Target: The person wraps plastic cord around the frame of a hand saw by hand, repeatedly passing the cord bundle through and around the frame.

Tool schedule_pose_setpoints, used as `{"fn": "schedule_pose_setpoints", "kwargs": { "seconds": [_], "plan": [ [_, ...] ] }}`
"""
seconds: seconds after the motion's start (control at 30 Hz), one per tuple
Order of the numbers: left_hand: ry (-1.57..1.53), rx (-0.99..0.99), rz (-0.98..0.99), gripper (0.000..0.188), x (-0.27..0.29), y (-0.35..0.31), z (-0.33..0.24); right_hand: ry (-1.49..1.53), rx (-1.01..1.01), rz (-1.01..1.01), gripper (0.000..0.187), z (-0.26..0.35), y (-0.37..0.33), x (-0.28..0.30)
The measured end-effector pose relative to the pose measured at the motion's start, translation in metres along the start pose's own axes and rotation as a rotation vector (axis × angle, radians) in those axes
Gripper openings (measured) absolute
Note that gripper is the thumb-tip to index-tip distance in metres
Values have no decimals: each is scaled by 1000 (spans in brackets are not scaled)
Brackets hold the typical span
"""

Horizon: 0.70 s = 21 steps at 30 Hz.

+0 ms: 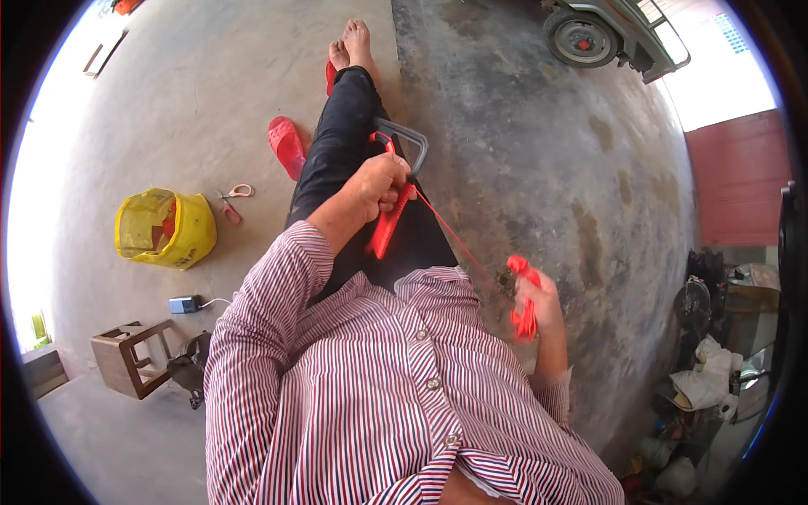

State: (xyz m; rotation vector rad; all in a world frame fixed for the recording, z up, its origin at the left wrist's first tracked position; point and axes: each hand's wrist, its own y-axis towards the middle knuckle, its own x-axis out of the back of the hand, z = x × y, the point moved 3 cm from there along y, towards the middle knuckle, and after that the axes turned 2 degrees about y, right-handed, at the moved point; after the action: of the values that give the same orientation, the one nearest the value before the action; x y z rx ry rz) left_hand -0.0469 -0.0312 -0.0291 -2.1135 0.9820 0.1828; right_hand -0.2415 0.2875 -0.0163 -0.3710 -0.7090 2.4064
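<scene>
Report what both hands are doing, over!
Left hand closed on red strip, beside grey frame. Right hand holding red bundle, out to the side. Red strand between them. Scissors, yellow bag off left, on floor.

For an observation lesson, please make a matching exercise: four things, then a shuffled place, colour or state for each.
1. Left hand
2. Right hand
3. Scissors
4. Container

A. Yellow
B. Out to the side, gripping a red bundle
C. On the floor, handles apart
D. Over the legs

Pairs: 1-D, 2-B, 3-C, 4-A
</scene>
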Motion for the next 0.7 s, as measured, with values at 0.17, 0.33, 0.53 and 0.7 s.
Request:
{"fn": "schedule_pose_setpoints", "kwargs": {
  "seconds": [0.17,0.33,0.53,0.7],
  "plan": [
    [204,-352,-209,6,4,-12,23,275,92,4,24,9,43,3],
    [918,-847,88,23,-58,-73,24,607,-105,722,44,25,32,-109],
    [20,-467,254,31,-65,-89,5,428,-36,905,72,42,34,-171],
    [930,-1328,-289,24,-23,-71,-59,490,-49,1042,52,68,118,-137]
  ]
}}
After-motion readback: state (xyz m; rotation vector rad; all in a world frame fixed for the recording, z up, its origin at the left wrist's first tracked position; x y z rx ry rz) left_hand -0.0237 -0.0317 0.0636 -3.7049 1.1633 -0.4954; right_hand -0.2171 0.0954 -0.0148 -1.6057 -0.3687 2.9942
